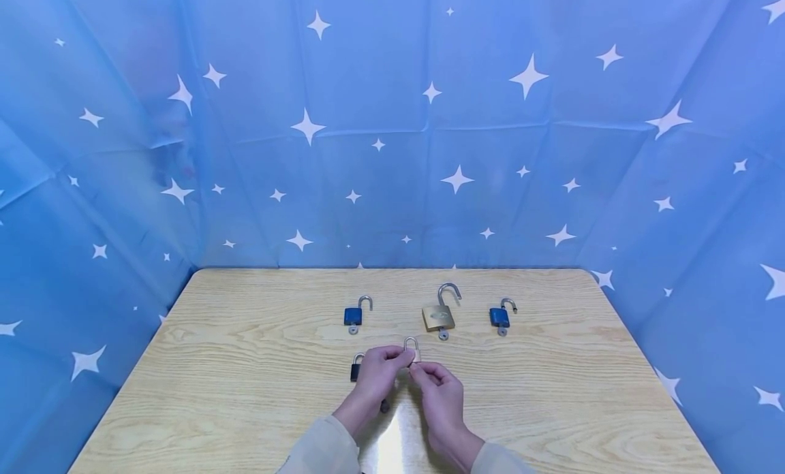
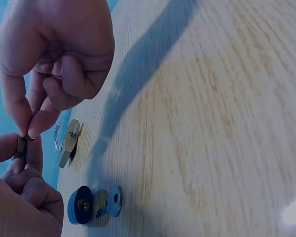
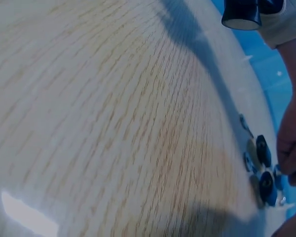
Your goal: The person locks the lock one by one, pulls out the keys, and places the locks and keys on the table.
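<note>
One small padlock [image 1: 418, 355]: left hand [image 1: 377, 373] pinches it, likely for steadiness; right hand [image 1: 441, 396] pinches its presumed key, hidden by fingertips.

A curtained booth, though whether in a home, lab or workshop cannot be told: blue cloth [image 1: 380, 72] with white stars [image 1: 529, 76] hangs creased around three sides of a wood-grain counter [image 1: 245, 399].

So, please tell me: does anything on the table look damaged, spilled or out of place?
Nothing visible looks spilled or damaged. In the far row, the brass padlock and right blue padlock lie slightly askew, compared with the straighter left blue padlock. All three are open, so that does not look odd.
</note>
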Demonstrator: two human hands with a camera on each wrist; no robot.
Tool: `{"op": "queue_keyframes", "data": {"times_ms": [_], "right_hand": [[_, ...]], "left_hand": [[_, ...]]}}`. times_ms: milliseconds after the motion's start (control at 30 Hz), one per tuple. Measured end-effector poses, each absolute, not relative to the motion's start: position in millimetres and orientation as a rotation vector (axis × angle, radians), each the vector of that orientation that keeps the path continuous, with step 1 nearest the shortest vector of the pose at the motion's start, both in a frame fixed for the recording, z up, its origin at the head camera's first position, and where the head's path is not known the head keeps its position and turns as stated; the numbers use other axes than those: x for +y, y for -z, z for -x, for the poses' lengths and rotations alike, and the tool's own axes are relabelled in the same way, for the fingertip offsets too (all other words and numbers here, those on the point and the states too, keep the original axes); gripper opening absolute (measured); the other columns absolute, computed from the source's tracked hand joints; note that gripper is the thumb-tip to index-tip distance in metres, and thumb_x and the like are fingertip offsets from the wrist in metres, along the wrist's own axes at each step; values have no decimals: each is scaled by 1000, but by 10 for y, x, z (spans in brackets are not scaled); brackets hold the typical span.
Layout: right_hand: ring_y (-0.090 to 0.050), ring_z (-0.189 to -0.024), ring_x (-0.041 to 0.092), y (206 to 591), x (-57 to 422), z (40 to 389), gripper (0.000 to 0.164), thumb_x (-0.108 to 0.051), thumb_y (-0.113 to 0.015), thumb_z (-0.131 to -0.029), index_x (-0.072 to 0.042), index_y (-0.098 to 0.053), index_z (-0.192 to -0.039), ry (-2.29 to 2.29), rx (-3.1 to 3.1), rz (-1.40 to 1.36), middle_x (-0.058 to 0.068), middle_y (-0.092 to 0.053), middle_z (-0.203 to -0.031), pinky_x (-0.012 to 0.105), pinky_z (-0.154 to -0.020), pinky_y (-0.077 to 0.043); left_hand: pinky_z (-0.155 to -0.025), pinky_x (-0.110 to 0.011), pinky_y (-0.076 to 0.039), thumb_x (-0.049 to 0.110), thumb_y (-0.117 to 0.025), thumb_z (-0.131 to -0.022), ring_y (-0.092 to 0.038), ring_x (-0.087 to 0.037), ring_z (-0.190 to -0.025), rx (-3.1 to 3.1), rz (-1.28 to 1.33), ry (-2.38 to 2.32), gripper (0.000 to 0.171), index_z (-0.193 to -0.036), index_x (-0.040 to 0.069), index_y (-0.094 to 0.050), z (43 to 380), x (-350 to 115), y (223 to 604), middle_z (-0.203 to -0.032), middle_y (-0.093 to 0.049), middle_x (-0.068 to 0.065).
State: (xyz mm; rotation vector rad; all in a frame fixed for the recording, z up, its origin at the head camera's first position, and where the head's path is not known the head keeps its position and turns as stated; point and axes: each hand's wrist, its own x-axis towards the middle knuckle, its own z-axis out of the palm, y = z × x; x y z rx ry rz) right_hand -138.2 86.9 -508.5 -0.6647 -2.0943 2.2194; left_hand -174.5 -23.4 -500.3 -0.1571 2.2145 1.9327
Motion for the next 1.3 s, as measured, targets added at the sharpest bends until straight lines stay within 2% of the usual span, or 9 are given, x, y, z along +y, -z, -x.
{"op": "queue_keyframes", "data": {"times_ms": [167,333,500,633,833,1067,1300], "right_hand": [[-56,-73,16,5066,870,1374,19,-15,-70,-83,-1,-65,-96,-2216,-2127,649,8,-67,-83,22,-60,-40],[-52,-71,16,5055,874,1373,18,-12,-68,-82,-1,-64,-95,-2203,-2165,639,3,-63,-79,23,-60,-40],[-50,-72,16,5061,874,1348,16,-10,-66,-81,1,-63,-92,-2172,-2227,635,-2,-57,-74,25,-62,-40],[-53,-75,17,5065,880,1335,15,-11,-66,-83,0,-63,-93,-2172,-2234,631,-1,-59,-75,28,-67,-42],[-58,-80,21,5077,909,1326,17,-12,-66,-85,2,-64,-94,-2149,-2264,597,5,-64,-79,32,-73,-44],[-52,-77,15,5106,1017,1319,18,-17,-70,-85,-3,-70,-95,-2030,-2362,576,2,-60,-82,26,-67,-43],[-53,-79,15,5071,1104,1362,15,-16,-70,-85,-5,-70,-96,-1981,-2390,553,3,-62,-85,24,-66,-45]], "left_hand": [[-73,-33,-39,31,-69,-85,-52,-17,-85,2216,160,-1931,24,-92,8,-72,1747,-242,5017,-92,-67,-3],[-71,-32,-39,30,-69,-86,-52,-17,-82,2206,162,-1943,24,-90,7,-72,1767,-241,5036,-90,-67,-2],[-78,-34,-40,31,-68,-86,-54,-17,-87,2212,190,-1963,25,-86,6,-71,1805,-250,5032,-89,-67,-2],[-84,-37,-38,32,-68,-86,-54,-16,-93,2236,194,-1933,25,-85,8,-72,1820,-259,5026,-92,-68,0],[-80,-36,-40,35,-70,-85,-52,-16,-89,2282,186,-1869,24,-90,12,-72,1829,-293,5031,-94,-67,0],[-78,-36,-45,30,-67,-87,-54,-15,-87,2372,116,-1783,21,-91,10,-73,1843,-338,5013,-94,-69,-2],[-73,-38,-47,27,-65,-86,-56,-16,-82,2513,47,-1554,17,-90,13,-73,1834,-356,4961,-90,-68,0]]}}
